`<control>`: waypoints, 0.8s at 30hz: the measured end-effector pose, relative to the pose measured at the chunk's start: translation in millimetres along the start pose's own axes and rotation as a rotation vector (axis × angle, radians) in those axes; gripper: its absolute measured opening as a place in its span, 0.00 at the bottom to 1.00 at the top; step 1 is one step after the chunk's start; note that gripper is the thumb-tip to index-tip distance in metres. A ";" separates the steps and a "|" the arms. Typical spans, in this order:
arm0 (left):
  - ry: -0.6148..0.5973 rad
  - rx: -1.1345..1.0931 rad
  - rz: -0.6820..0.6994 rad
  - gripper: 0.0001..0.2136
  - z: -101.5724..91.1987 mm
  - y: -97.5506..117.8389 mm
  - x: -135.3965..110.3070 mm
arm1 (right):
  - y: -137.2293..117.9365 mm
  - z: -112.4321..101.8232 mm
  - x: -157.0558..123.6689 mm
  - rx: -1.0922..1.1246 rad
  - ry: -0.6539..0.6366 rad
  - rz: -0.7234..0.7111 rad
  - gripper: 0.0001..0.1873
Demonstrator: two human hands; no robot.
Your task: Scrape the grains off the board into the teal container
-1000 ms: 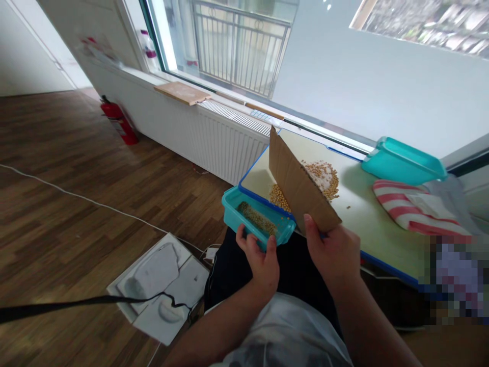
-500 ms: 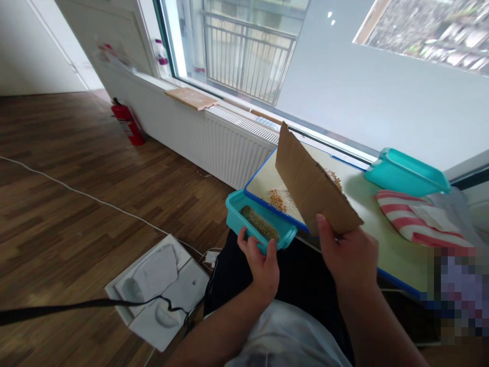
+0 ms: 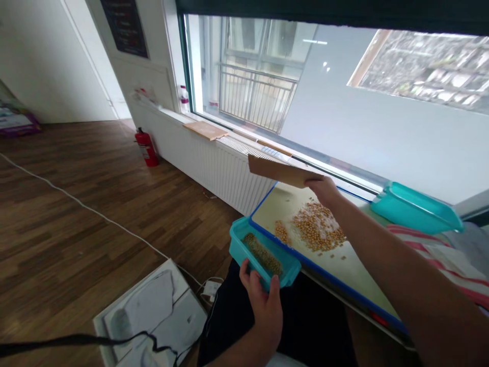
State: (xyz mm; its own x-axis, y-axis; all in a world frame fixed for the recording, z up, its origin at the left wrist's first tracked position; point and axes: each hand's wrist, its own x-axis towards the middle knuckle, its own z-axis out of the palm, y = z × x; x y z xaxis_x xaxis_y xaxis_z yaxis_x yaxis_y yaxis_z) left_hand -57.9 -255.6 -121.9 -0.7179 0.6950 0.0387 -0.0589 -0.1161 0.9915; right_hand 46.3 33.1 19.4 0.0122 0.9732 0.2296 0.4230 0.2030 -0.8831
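My left hand (image 3: 263, 298) grips the near edge of a teal plastic box (image 3: 263, 252) with small greenish grains in it, held just below the table's corner. My right hand (image 3: 324, 187) is stretched out over the table and holds a brown cardboard sheet (image 3: 278, 171) almost flat, above the far left part of the tabletop. Two heaps of yellow beans (image 3: 317, 232) lie on the pale tabletop with a blue rim (image 3: 344, 283), under my right forearm.
A teal lid or tray (image 3: 414, 209) leans at the table's back right beside a red-and-white striped cloth (image 3: 451, 255). A white radiator (image 3: 225, 171) runs under the window. A red fire extinguisher (image 3: 145, 148) stands on the wooden floor; white foam packing (image 3: 153, 321) and cables lie by my knee.
My right hand has lifted the cardboard off the table and carried it away from me, turning it from steeply tilted to nearly flat; the beans behind it now show. The view has tipped upward.
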 end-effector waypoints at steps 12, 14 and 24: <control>-0.005 0.051 0.019 0.10 -0.7 -9.9 0.8 | 13.0 -17.0 -58.3 -0.029 -0.246 0.002 0.20; -0.010 0.047 0.014 0.09 -0.8 -9.2 0.6 | 11.3 -15.9 -66.8 -0.032 -0.282 -0.007 0.20; -0.014 -0.043 -0.083 0.08 1.1 -0.5 0.6 | -3.3 -18.8 -102.8 -0.046 -0.494 -0.115 0.15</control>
State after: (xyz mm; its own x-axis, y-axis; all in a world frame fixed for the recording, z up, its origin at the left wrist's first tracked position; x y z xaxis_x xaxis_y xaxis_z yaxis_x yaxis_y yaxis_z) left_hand -57.6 -254.4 -122.3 -0.6998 0.7132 -0.0411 -0.1475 -0.0879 0.9852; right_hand 60.7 -69.6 6.4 -0.4619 0.8820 0.0940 0.4363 0.3182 -0.8417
